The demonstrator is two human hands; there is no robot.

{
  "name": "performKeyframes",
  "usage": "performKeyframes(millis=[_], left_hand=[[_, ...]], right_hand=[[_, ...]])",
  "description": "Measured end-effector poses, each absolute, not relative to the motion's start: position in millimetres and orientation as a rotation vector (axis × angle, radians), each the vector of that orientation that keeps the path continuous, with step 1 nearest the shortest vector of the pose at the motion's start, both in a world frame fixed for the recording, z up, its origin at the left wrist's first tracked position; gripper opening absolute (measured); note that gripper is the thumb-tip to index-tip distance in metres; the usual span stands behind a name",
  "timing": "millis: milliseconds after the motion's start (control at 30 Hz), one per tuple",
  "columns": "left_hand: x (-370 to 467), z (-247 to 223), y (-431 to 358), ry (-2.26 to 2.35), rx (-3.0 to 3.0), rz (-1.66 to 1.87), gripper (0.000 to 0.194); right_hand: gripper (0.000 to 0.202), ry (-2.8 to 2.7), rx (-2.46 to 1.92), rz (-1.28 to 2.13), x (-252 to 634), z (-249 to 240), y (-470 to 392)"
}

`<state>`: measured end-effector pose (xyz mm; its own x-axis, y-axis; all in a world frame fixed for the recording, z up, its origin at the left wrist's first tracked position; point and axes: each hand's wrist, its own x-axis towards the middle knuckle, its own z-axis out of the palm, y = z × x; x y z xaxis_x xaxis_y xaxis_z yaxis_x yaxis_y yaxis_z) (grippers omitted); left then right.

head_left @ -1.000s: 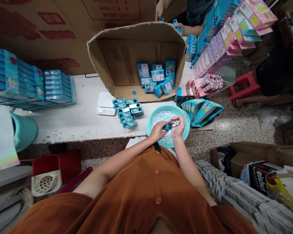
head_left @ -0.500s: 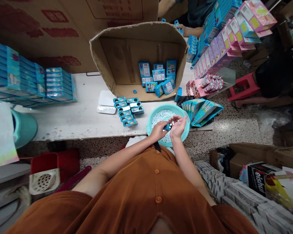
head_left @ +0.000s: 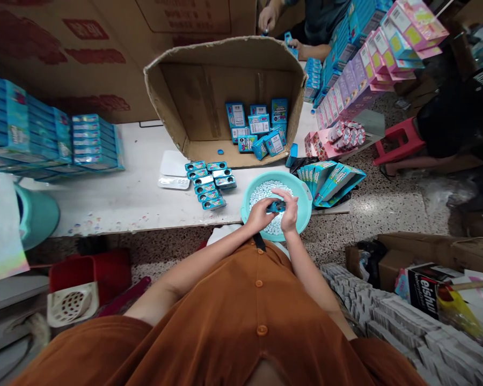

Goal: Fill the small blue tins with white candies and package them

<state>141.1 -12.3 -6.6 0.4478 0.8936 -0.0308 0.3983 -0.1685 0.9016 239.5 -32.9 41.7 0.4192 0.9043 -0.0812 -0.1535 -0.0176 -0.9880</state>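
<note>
My left hand (head_left: 261,215) is closed around a small blue candy box (head_left: 277,206), held over a turquoise basin (head_left: 305,217) of small white candies (head_left: 270,187). A dark round opening shows on the side of the box facing up. Right beside the box, my right hand (head_left: 290,213) is cupped and turned on its side, its fingers extended past the opening. Its palm is mostly hidden, so I cannot see whether candies lie in it. Several similar blue boxes (head_left: 206,185) with round openings stand in two rows on the white table (head_left: 145,198), left of the basin.
Behind the basin, a cut-open carton (head_left: 209,107) holds several blue boxes (head_left: 260,124). Folded blue display boxes (head_left: 334,182) lie to its right. Stacked blue packs (head_left: 96,142) and a turquoise bucket (head_left: 40,214) are at left. A co-worker's hands (head_left: 269,19) handle items behind the carton.
My right hand has tipped from palm up, with white candies showing, onto its side against the box. The box remains in my left hand. A co-worker's hand has come into view behind the carton.
</note>
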Motion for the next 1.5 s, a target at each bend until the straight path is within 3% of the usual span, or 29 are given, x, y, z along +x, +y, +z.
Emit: performKeyframes(millis=[67, 133, 300, 433, 500, 667, 900, 1100, 1200, 1333, 1500], left_hand=[[140.0, -4.0, -11.9, 1.133, 1.741, 0.662, 0.037], [138.9, -3.9, -11.4, 1.104, 1.712, 0.693, 0.035], [136.1, -10.5, -10.7, 1.125, 1.655, 0.797, 0.041], [128.1, -10.2, -13.7, 1.104, 1.64, 0.842, 0.039], [122.7, -8.4, -16.2, 1.065, 1.619, 0.866, 0.036], [111.6, -13.9, -22.1, 1.115, 1.558, 0.885, 0.037], [93.1, -28.5, -29.3, 1.284, 1.471, 0.835, 0.046], [90.9, -25.7, -25.0, 1.306, 1.453, 0.879, 0.044], [91.8, -22.8, -23.1, 1.313, 1.479, 0.863, 0.043], [90.4, -22.9, -21.6, 1.291, 1.54, 0.829, 0.041], [93.9, -29.3, -20.3, 1.278, 1.618, 0.771, 0.037]], right_hand=[[0.025, -0.909, -1.396, 0.973, 239.0, 44.9, -36.6], [0.02, -1.122, -1.494, 0.899, 239.1, 45.5, -40.2], [0.052, -1.658, -1.708, 0.495, 254.9, 21.7, -50.9], [0.053, -1.263, -1.873, 0.276, 286.5, -30.0, -57.1], [0.052, -1.144, -2.029, 0.382, 300.1, -61.7, -59.0], [0.04, -1.58, -2.328, 0.813, 294.3, -123.9, -65.4], [0.049, -1.856, -2.29, 0.949, 244.8, -140.6, -63.4], [0.037, -1.708, -2.303, 1.248, 245.8, -131.4, -63.1], [0.031, -1.245, -2.182, 1.394, 248.4, -124.5, -60.2], [0.041, -0.724, -1.987, 1.414, 256.6, -104.7, -50.4], [0.032, -0.004, -1.295, 1.569, 278.1, -48.4, -34.8]])
